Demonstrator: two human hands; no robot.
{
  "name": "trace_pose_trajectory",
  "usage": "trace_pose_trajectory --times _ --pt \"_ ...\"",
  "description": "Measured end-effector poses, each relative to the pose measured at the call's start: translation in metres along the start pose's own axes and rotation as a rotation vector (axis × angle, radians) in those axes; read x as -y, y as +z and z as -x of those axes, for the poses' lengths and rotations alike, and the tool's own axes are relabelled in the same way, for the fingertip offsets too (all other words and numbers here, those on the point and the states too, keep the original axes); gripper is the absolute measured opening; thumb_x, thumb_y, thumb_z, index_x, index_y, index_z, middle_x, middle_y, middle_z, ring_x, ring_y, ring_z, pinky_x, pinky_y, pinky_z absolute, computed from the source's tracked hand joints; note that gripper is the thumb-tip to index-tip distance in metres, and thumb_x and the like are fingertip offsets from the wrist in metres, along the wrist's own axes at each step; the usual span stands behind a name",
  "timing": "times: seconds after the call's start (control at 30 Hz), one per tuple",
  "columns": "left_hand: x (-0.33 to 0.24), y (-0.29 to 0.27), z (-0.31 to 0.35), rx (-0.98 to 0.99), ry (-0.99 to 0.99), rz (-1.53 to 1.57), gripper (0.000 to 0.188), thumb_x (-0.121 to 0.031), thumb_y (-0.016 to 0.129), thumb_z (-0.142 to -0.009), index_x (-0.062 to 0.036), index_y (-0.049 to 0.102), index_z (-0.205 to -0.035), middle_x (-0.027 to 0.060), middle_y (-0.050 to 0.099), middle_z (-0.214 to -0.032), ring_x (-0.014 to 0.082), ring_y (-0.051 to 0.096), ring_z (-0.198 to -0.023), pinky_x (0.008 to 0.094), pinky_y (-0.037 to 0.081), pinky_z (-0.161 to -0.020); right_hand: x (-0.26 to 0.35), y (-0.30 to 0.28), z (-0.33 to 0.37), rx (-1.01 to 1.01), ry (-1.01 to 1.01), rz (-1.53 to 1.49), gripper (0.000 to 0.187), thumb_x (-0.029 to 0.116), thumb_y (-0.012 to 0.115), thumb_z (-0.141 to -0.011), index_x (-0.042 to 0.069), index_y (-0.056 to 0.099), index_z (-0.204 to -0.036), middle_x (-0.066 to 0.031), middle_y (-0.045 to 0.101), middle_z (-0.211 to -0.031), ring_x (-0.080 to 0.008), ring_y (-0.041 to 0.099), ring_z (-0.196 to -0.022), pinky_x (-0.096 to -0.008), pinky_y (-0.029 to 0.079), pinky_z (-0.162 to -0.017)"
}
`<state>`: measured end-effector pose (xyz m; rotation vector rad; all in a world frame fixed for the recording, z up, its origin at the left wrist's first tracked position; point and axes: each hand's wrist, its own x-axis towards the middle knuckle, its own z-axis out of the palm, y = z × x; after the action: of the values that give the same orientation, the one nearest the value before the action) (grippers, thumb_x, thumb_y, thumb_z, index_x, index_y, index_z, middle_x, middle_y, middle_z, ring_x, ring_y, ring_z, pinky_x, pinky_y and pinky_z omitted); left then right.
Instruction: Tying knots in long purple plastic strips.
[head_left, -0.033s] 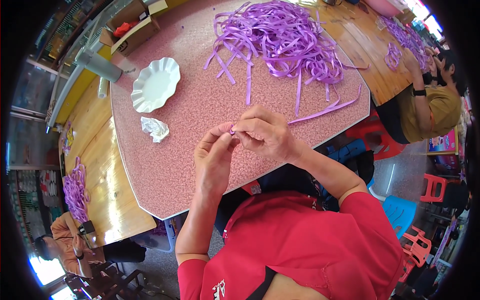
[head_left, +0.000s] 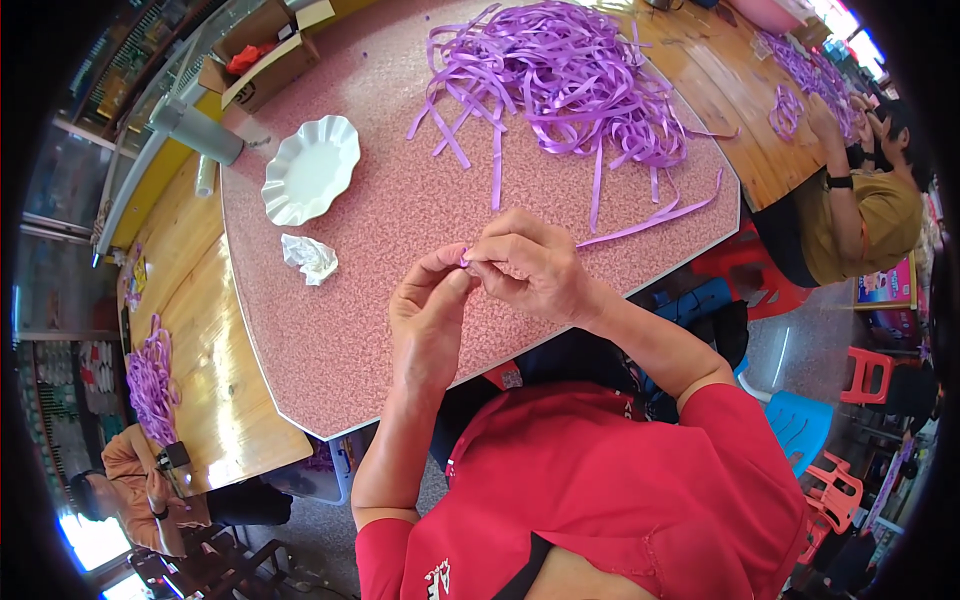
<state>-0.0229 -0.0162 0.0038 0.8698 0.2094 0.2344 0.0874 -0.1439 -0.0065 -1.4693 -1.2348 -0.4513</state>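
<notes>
In the middle of the frame the left hand (head_left: 428, 322) and the right hand (head_left: 527, 268) meet above the pink speckled counter (head_left: 400, 230). The fingers of both hands are pinched shut on a small bit of purple ribbon (head_left: 464, 258) held between the fingertips, just where the two hands touch. A long ribbon strip (head_left: 650, 218) runs from beside the right hand toward the right edge of the counter; whether it joins the pinched piece cannot be told. At the top centre lies a large loose heap of purple ribbons (head_left: 570, 70). In the upper left sits a white scalloped plate (head_left: 310, 168), and just below it a crumpled white paper (head_left: 310, 257), both well apart from the hands. A cardboard box (head_left: 262, 62) stands at the far upper left. At the right edge a person in a mustard shirt (head_left: 875, 215) sits at a wooden table (head_left: 730, 110) with more purple ribbons
</notes>
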Motion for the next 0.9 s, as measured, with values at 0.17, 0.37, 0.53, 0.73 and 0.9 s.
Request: trace_pose_trajectory --times 0.17,0.37,0.53,0.73,0.9 --pt "0.01 -0.002 -0.002 -0.033 0.173 -0.172 0.02 -0.003 0.065 -0.095 -0.0007 0.064 -0.115 0.007 0.065 -0.11 0.0134 0.06 -0.104 0.029 0.046 -0.094 0.009 -0.002 -0.002 -0.003 0.138 -0.089 0.024 -0.008 0.074 -0.075 0.004 0.067 -0.096 -0.0052 0.062 -0.087 -0.0133 0.06 -0.066 -0.0261 0.047 -0.054" --pt "0.021 0.001 -0.007 -0.115 0.262 -0.192 0.014 -0.006 0.062 -0.097 -0.0006 0.062 -0.11 0.0048 0.063 -0.105 0.0098 0.057 -0.097 0.025 0.045 -0.089 0.016 0.005 -0.001 -0.013 0.413 -0.188 0.015 -0.005 0.072 -0.08 0.002 0.067 -0.093 -0.0042 0.061 -0.084 -0.0073 0.055 -0.066 -0.0237 0.043 -0.054" --pt "0.028 -0.001 -0.011 -0.14 0.401 -0.478 0.012 -0.006 0.056 -0.101 -0.0016 0.054 -0.112 0.0027 0.057 -0.105 0.0079 0.054 -0.097 0.023 0.045 -0.087 0.021 0.004 -0.006 -0.018 0.675 -0.232 0.006 -0.001 0.069 -0.084 0.0 0.067 -0.09 -0.0021 0.06 -0.083 -0.0051 0.053 -0.069 -0.022 0.042 -0.057" --pt "0.025 0.0 -0.012 -0.129 0.421 -0.479 0.019 0.003 0.058 -0.097 -0.0037 0.048 -0.112 0.006 0.057 -0.105 0.0101 0.054 -0.096 0.0229 0.045 -0.087 0.014 -0.001 -0.006 0.069 0.615 -0.26 0.004 0.003 0.068 -0.088 0.0 0.066 -0.09 0.0002 0.059 -0.085 -0.0031 0.051 -0.069 -0.0199 0.041 -0.058" --pt "0.026 -0.004 -0.016 -0.076 0.546 -0.465 0.025 0.006 0.061 -0.094 -0.0051 0.047 -0.111 0.0081 0.058 -0.104 0.0135 0.056 -0.094 0.025 0.046 -0.087 0.015 -0.003 -0.007 0.057 0.95 -0.644 0.008 0.01 0.065 -0.092 0.002 0.068 -0.092 0.0036 0.057 -0.077 -0.001 0.047 -0.062 -0.0196 0.037 -0.051"
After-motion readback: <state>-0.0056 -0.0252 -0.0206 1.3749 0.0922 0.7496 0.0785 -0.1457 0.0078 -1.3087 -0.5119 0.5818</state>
